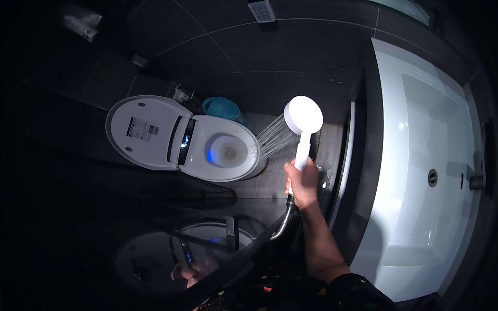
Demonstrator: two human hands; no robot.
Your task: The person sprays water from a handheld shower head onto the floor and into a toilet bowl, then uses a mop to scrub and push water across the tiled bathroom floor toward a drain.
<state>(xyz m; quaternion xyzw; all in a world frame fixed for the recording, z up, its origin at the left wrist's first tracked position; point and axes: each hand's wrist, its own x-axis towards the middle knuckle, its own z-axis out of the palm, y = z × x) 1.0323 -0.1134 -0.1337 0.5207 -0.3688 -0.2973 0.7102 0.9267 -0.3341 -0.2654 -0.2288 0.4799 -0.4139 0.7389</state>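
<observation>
My right hand (302,180) grips the handle of a white handheld shower head (304,116), held up over the floor. A fan of water jets (277,136) runs from its face to the front of a white toilet bowl (251,153). From the handle's lower end a metal shower hose (286,222) curves down behind a dark door edge (249,256). The toilet lid (146,134) is raised, and bluish light shines inside the bowl. Only a small part of my left hand (192,282) shows at the lower left, beside the dark glass; its fingers are mostly hidden.
A blue plastic bucket (221,109) stands between the toilet and the tiled wall (272,46). On my right is a wide white washbasin (422,217) above a dark cabinet. Dark glass (155,256) at the lower left reflects the toilet. A remote panel (261,11) hangs on the wall.
</observation>
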